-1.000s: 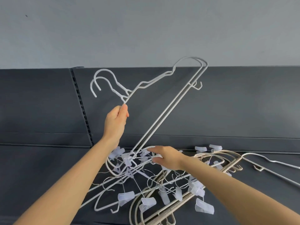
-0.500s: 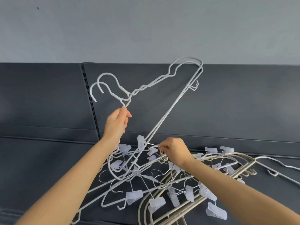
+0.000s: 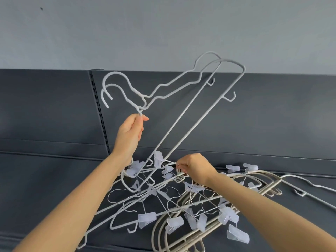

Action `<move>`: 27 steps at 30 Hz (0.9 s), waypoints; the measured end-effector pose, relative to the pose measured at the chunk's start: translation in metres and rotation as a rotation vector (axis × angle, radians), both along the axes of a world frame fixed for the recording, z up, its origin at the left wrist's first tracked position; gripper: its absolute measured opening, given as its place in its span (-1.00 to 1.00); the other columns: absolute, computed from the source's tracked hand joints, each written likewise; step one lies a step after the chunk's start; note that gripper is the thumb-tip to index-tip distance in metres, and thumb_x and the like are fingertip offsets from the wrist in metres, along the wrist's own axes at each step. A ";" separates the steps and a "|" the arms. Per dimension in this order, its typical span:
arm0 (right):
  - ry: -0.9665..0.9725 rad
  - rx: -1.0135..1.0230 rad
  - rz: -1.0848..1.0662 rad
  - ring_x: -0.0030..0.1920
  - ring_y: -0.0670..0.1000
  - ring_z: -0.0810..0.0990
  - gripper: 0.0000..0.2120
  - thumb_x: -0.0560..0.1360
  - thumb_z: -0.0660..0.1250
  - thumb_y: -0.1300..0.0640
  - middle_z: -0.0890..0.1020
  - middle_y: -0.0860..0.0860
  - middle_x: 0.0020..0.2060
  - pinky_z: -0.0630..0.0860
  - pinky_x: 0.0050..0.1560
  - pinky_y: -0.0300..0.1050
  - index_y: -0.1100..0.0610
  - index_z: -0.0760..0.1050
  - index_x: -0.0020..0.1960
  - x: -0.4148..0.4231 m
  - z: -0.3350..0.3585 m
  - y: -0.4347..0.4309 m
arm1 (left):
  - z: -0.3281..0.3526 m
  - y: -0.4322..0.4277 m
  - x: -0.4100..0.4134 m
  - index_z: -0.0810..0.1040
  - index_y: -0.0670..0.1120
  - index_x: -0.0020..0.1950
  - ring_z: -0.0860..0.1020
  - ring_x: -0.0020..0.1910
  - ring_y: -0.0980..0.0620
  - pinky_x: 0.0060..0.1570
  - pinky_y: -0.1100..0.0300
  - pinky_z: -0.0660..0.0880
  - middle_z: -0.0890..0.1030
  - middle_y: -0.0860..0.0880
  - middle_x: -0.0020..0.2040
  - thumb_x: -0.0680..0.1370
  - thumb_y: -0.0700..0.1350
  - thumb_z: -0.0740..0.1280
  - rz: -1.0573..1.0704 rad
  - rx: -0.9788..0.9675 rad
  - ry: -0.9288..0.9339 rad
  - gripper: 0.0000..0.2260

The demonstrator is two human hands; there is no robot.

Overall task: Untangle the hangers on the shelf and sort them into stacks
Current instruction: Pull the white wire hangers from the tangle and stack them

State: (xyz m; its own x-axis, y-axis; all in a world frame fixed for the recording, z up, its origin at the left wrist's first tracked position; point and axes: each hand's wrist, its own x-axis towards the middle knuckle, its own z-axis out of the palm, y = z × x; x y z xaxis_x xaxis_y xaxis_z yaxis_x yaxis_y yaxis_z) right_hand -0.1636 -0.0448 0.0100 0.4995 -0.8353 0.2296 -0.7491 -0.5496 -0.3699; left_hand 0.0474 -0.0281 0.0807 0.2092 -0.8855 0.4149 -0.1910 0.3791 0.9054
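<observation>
Two white wire hangers (image 3: 183, 122) stand tilted above the pile, lower ends still caught in it. My left hand (image 3: 130, 135) pinches them at the neck just under their hooks. My right hand (image 3: 195, 167) pinches a thin metal wire of a clip hanger (image 3: 160, 160) at the pile's top, next to the raised hangers' bars. Below lies a tangled pile (image 3: 174, 202) of white wire hangers, thin metal hangers with translucent clips, and beige hangers on the dark shelf (image 3: 45, 188).
A lone white hanger (image 3: 309, 190) lies on the shelf at the right. A slotted upright rail (image 3: 99, 110) runs down the dark back panel, left of my left hand. Above is a grey wall.
The two lifted hangers have spread slightly apart and risen. My right hand went from resting flat on the pile to pinching a clip hanger's wire.
</observation>
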 end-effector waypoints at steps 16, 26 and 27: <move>0.122 -0.028 -0.157 -0.18 0.16 0.59 -0.86 0.45 0.25 0.36 0.63 0.12 -0.20 0.54 -0.21 -0.03 0.19 0.55 -0.12 0.012 -0.027 -0.018 | 0.005 0.024 0.003 0.38 -0.05 -0.28 0.21 -0.38 0.07 -0.34 0.19 0.18 0.29 0.03 -0.35 0.66 -0.11 0.14 -0.090 0.024 0.239 -0.70; 0.148 0.016 -0.247 -0.33 0.11 0.37 -0.82 0.45 0.23 0.39 0.45 0.06 -0.34 0.38 -0.32 -0.12 0.17 0.45 -0.27 0.016 -0.028 -0.018 | 0.014 0.047 0.001 0.26 -0.06 -0.27 0.12 -0.41 0.07 -0.41 0.18 0.01 0.25 0.04 -0.34 0.65 -0.10 0.14 -0.239 0.005 0.217 -0.71; 0.146 0.032 -0.251 -0.32 0.10 0.36 -0.81 0.45 0.22 0.39 0.45 0.06 -0.33 0.39 -0.31 -0.11 0.17 0.43 -0.27 0.016 -0.028 -0.018 | 0.016 0.048 0.003 0.25 -0.06 -0.27 0.10 -0.40 0.05 -0.42 0.17 0.01 0.25 0.03 -0.34 0.66 -0.10 0.14 -0.217 -0.007 0.203 -0.71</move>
